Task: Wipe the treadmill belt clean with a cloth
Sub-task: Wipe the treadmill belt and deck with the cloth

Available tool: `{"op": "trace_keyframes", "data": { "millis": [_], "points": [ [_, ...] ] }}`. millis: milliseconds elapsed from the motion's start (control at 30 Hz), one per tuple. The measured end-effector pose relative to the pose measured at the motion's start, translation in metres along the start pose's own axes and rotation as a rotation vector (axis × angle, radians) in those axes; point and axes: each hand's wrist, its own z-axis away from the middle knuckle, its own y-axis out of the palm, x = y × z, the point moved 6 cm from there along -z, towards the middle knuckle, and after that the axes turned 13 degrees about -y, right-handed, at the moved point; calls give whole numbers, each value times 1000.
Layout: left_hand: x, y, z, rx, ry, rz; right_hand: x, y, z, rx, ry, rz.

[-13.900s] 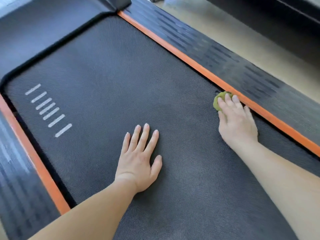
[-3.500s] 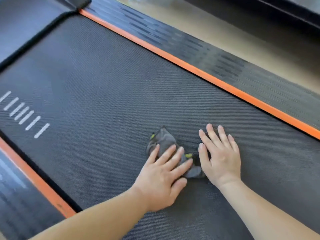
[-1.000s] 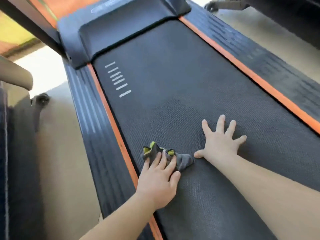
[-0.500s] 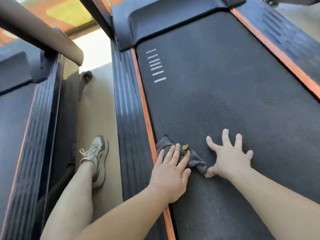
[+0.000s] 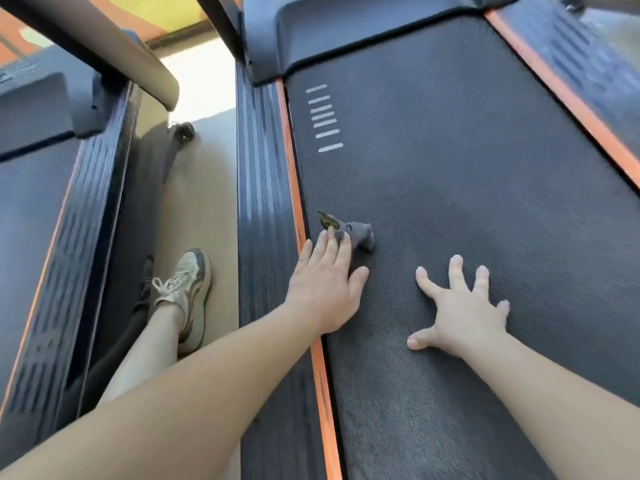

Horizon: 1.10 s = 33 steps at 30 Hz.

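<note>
head view: cloth (image 5: 360, 233) is pressed at belt's (image 5: 467, 150) left edge under flat fingers (image 5: 330, 251) of left hand (image 5: 323, 292), ungripped, so it could be shed; right hand (image 5: 464, 306) is splayed, empty.

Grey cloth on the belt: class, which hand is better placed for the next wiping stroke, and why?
Left. The left hand presses the crumpled grey cloth; the right hand rests spread on bare black treadmill belt.

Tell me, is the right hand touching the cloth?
Apart. The head view shows bare belt between the right hand and the cloth under the left hand.
</note>
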Motion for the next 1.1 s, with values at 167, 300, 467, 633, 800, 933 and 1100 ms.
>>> {"op": "trace_keyframes", "data": {
  "millis": [167, 300, 467, 633, 800, 933, 1100],
  "points": [
    [-9, 34, 17, 289, 98, 30, 2, -2, -2, -13, 19, 19],
    [-12, 28, -37, 208, 49, 61, 1, 2, -7, -3, 23, 18],
    [-22, 30, -21, -65, 9, 236, 0, 3, -11, 19, 34, 7],
    [-9, 40, 6, -156, 368, 75, 1, 2, -9, 29, 30, 7],
    [6, -21, -55, -334, 397, -82, 0, 3, -9, 31, 26, 9],
    [-9, 9, -53, -189, 489, -87, -1, 5, -9, 33, 17, 17],
    [3, 15, -73, -224, 234, 69, -1, 5, -9, 37, 14, 26]
  ]
}}
